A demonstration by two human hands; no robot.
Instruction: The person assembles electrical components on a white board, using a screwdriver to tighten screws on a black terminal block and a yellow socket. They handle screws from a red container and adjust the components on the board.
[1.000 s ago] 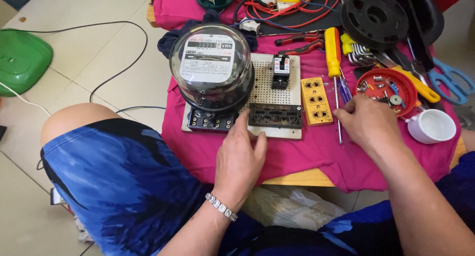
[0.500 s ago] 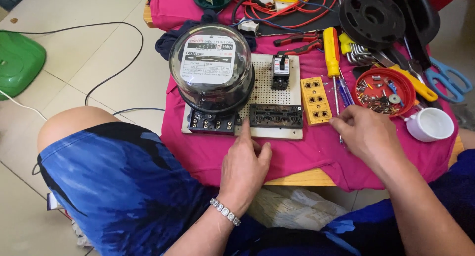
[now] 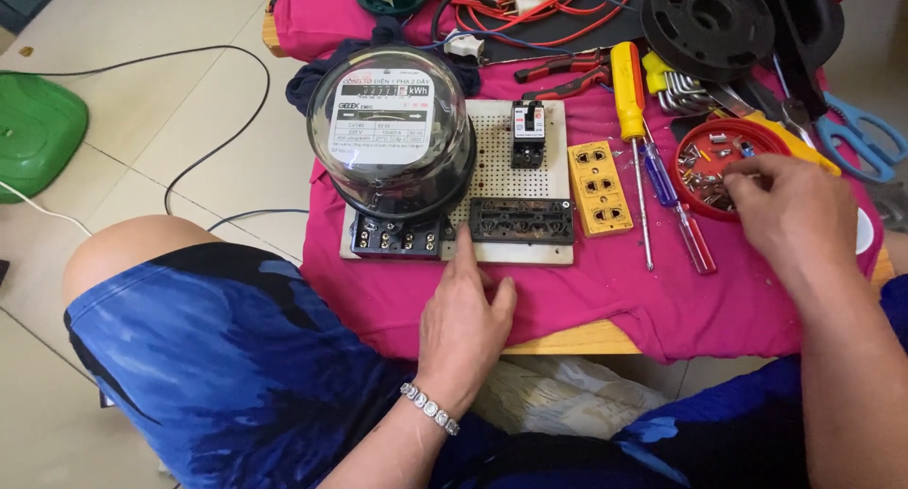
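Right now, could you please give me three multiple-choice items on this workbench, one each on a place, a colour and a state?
1. Where are the right hand's fingertips?
A. In the red dish of small metal parts
B. On the scissors
C. On the green stool

2. What colour is the socket strip beside the perforated board?
A. Blue
B. Yellow
C. White

3. What is the left hand doing?
A. Gripping a screwdriver
B. Lifting the round meter
C. Resting empty at the board's front edge

Answers: 1 A, the fingers reach into the dish. 2 B, the strip with three outlets is yellow. 3 C, it holds nothing, one finger pointing to the board.
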